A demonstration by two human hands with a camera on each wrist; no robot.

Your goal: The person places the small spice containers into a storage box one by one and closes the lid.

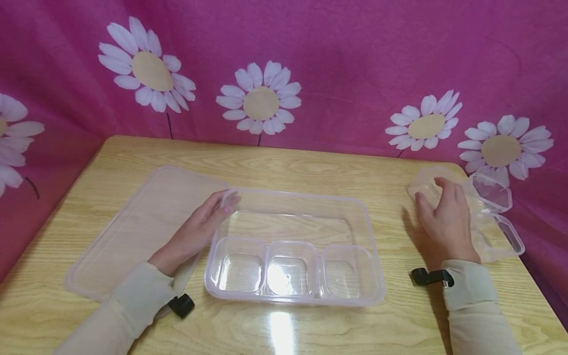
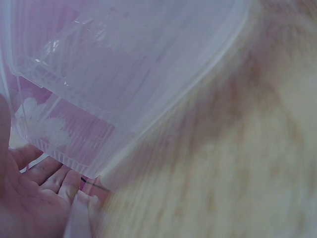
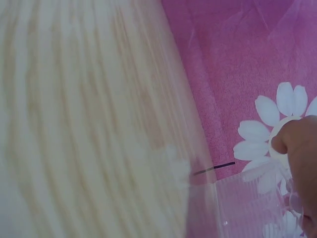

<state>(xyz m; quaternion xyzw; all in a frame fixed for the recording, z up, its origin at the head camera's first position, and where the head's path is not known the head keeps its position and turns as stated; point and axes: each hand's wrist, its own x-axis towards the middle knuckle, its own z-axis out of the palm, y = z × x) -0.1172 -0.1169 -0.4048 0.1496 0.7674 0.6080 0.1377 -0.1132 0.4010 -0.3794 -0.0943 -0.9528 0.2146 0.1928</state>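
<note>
A large clear plastic box [image 1: 293, 194] stands mid-table, with three small clear cups [image 1: 293, 244] in a row along its near side. My left hand [image 1: 195, 229] is at the box's far left corner. Its fingers [image 2: 47, 171] lie fairly straight against the outside of the wall, partly seen through the plastic. To the right, my right hand [image 1: 448, 222] hovers over more small clear containers [image 1: 492, 195], thumb and fingers spread apart. The hand covers part of them, and whether it touches one is unclear. In the right wrist view, a ribbed clear container [image 3: 247, 198] lies just below a finger.
A flat translucent lid [image 1: 146, 212] lies on the wooden table [image 1: 284, 165] left of the box, partly under the left forearm. A pink cloth [image 1: 346, 59] with daisies hangs behind the table. The small containers at right sit near the table's right edge.
</note>
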